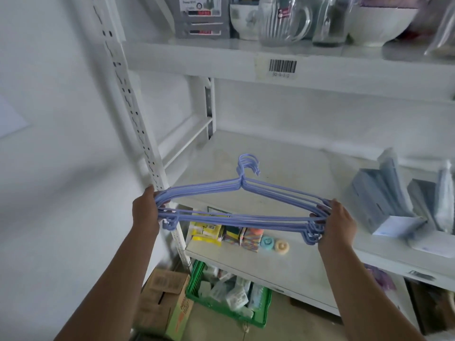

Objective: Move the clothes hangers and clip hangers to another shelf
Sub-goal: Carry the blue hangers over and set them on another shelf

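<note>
Left hand (145,212): fingers curled round left end of hanger bundle.
Right hand (337,223): gripped right end likewise.
Blue hangers (242,205): stacked, spanned between both hands, hooks pointing away.
Middle shelf (283,168): lay behind and below the hooks.

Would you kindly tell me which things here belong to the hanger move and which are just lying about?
Part of the job:
- blue hangers
- left hand
- right hand
- middle shelf

Lying about:
- green basket
- cardboard box
- glass pitcher
- white bowl
</note>
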{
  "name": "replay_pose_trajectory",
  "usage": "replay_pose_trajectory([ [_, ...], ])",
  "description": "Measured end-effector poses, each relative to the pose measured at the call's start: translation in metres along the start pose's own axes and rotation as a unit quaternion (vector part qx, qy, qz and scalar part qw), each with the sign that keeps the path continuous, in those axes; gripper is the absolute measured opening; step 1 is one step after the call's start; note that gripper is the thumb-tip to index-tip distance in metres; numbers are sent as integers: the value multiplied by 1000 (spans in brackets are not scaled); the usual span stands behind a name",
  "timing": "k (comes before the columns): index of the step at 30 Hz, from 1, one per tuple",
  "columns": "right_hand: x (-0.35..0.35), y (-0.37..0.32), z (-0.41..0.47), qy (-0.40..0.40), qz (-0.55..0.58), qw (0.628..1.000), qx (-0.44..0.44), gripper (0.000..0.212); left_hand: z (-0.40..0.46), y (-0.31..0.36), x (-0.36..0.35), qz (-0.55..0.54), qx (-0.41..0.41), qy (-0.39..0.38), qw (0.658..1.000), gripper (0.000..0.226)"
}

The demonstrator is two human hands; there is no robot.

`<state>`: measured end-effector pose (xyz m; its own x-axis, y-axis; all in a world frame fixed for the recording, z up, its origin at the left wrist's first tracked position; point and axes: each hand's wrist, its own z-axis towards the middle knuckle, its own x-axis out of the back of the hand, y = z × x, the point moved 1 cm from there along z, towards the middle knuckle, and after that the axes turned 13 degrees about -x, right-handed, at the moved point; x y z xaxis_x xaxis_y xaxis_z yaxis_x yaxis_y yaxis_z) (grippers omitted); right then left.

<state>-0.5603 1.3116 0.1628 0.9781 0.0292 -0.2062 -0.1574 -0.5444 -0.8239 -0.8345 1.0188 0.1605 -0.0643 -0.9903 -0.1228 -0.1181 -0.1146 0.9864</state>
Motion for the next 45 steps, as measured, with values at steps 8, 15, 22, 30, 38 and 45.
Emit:
replay_pose_trajectory([
  [8, -52, -7, 81, -44, -28, 999, -5, 28, 38, -33, -42, 40, 8, 60, 997, 38],
  [15, -94, -12, 137, -65, -65, 995, -43, 31, 65, -39, -77, 37, 3, 101, 994, 37],
  [22, -138, -10, 172, -80, -65, 994, -42, 34, 92, -47, -91, 53, 25, 123, 991, 38],
  [30, -180, 1, 205, -81, -141, 986, -46, 35, 124, -69, -93, 64, 75, 126, 987, 27],
  [38, -211, 13, 231, -69, -203, 974, -75, 44, 149, -78, -89, 37, 105, 89, 990, 27],
  [45, -217, 10, 236, -46, -255, 964, -59, 44, 154, -90, -84, 30, 140, 76, 987, 28],
])
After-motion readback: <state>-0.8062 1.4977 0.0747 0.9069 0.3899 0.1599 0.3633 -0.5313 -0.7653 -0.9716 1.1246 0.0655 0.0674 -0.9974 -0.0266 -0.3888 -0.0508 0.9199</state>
